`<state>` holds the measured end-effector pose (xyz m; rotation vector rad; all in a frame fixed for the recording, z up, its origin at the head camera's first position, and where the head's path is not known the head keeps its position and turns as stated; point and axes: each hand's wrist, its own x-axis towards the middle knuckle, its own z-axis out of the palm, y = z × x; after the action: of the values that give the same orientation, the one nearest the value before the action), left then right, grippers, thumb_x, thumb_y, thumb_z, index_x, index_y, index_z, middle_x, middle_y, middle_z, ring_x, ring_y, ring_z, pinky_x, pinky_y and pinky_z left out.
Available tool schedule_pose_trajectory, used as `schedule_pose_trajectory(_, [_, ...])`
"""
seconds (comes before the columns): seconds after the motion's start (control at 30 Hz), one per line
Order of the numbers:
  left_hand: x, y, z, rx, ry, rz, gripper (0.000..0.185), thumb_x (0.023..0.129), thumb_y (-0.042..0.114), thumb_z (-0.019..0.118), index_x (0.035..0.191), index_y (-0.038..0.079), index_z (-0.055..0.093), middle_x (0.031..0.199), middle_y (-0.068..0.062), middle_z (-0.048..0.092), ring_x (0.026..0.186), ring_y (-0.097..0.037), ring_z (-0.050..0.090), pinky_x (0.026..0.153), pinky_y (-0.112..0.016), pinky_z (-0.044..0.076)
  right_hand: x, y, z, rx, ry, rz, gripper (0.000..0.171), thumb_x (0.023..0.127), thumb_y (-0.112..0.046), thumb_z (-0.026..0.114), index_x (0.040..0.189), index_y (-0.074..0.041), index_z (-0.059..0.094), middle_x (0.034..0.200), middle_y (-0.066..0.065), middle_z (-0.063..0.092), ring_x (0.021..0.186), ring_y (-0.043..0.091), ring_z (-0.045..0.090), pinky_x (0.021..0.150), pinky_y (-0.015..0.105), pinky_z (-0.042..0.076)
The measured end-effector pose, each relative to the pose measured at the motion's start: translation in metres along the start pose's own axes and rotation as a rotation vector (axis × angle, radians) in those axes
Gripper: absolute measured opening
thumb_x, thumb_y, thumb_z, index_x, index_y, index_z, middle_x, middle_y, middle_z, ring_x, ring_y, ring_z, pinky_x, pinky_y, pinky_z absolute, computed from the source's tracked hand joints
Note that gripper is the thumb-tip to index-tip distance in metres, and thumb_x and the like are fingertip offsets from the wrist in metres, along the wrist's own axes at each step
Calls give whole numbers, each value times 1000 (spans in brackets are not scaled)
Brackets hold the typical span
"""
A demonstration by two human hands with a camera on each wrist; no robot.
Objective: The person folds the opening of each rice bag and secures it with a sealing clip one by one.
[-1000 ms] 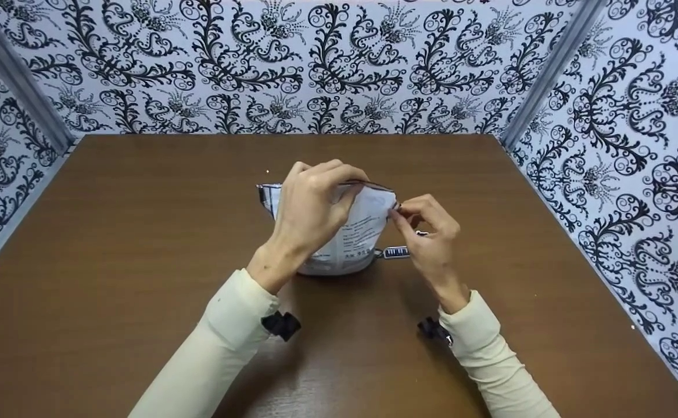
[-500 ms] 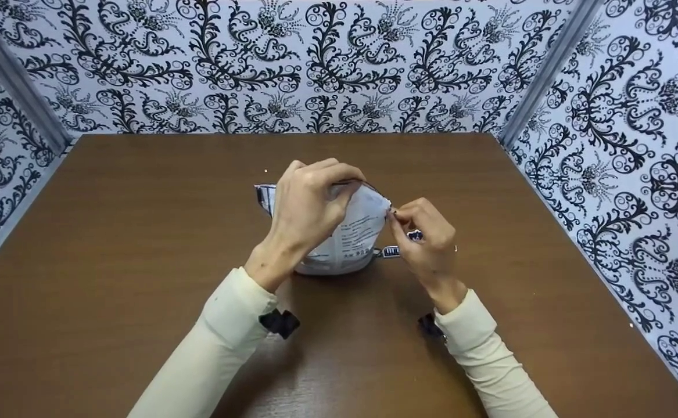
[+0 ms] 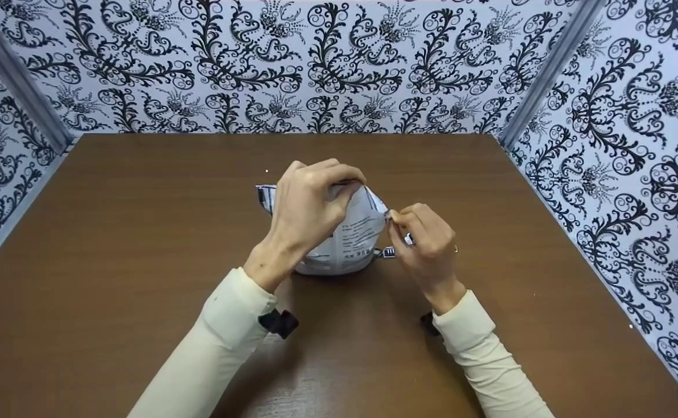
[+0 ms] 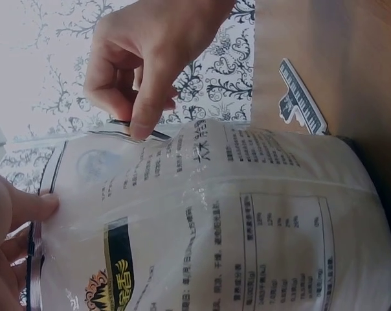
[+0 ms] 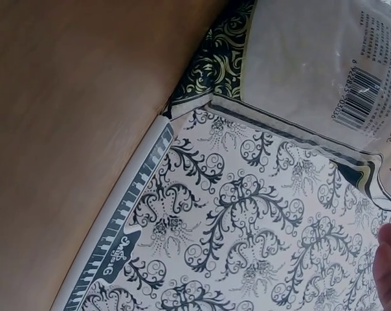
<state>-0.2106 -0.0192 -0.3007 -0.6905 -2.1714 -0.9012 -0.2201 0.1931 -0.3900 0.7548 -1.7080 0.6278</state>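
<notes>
A white printed pouch bag (image 3: 353, 241) stands upright in the middle of the brown table (image 3: 141, 232). My left hand (image 3: 309, 203) grips the bag's top edge from above, fingers curled over it. My right hand (image 3: 423, 238) pinches the bag's top right corner between thumb and fingers. In the left wrist view the right hand (image 4: 144, 71) pinches the dark-trimmed rim of the bag (image 4: 260, 214), and my left fingertips (image 4: 27, 207) press its side. A narrow white strip with a piano-key print (image 3: 389, 252) lies on the table beside the bag's right base, also seen as the strip (image 5: 118, 246) beside the bag (image 5: 312, 58).
Walls papered in a black-and-white scroll pattern (image 3: 339, 64) enclose the table on the left, back and right. Cream sleeves with small black wrist mounts (image 3: 279, 323) cover both forearms.
My right hand has shifted slightly left and down with the bag's top right corner, narrowing the bag's top. The left hand has kept its grip.
</notes>
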Motion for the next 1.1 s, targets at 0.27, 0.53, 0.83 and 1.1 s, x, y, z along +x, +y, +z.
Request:
schedule_pose_trajectory(0.27, [-2,-1,1,16,-33,5,13,96,22,70,101,18,81,98,5,81,91,-11,75,76,-32,43,0,1,-3,95,-39,102,10,83,9,77,86,2,71,79,11,64,66,19,60,64,23,50])
schedule_pose_trajectory(0.53, [-5,2,4,69,-18,16,25,99,38,67,99,16,80,95,4,80,86,-15,74,78,-33,44,3,2,-7,290,-84,307,2,93,-2,72,94,0,73,87,11,65,76,13,59,72,14,47])
schedule_pose_trajectory(0.83, [-7,4,6,99,3,15,30,96,44,70,97,15,79,92,3,78,83,-15,72,78,-35,44,16,3,-5,510,-139,528,26,106,-2,51,102,0,77,95,16,69,85,15,63,79,21,53])
schedule_pose_trajectory(1.1, [-7,4,7,86,-10,19,31,94,46,72,97,15,78,93,2,78,83,-16,71,79,-36,43,24,1,2,637,-197,639,23,105,-4,55,106,1,77,101,2,73,95,13,67,84,26,56])
